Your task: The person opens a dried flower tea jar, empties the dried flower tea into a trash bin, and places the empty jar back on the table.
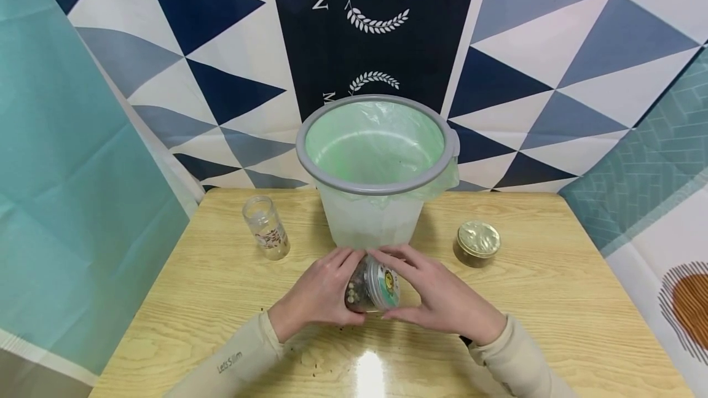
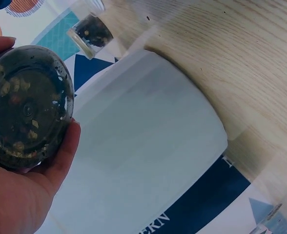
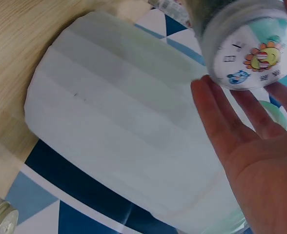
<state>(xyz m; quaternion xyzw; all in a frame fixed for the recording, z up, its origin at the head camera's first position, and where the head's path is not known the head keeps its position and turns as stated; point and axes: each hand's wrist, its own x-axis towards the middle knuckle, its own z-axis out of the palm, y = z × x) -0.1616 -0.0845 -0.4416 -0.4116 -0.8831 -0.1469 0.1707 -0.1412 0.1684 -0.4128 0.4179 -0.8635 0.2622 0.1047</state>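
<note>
In front of the bin, a clear plastic jar with dark, speckled contents lies tipped on its side between the two hands. My left hand grips its body, thumb below and fingers over the top. The left wrist view shows the jar's round base, with pale bits against the dark filling. A lid with a white and green label and a cartoon flower face is on the end facing right. My right hand holds that lid by its rim, fingertips at the edge and palm off the label.
A white bin with a grey rim and green liner stands right behind the hands. A clear empty bottle stands at left, a gold-lidded jar at right. Dark crumbs dot the wooden table. Patterned cloth hangs behind.
</note>
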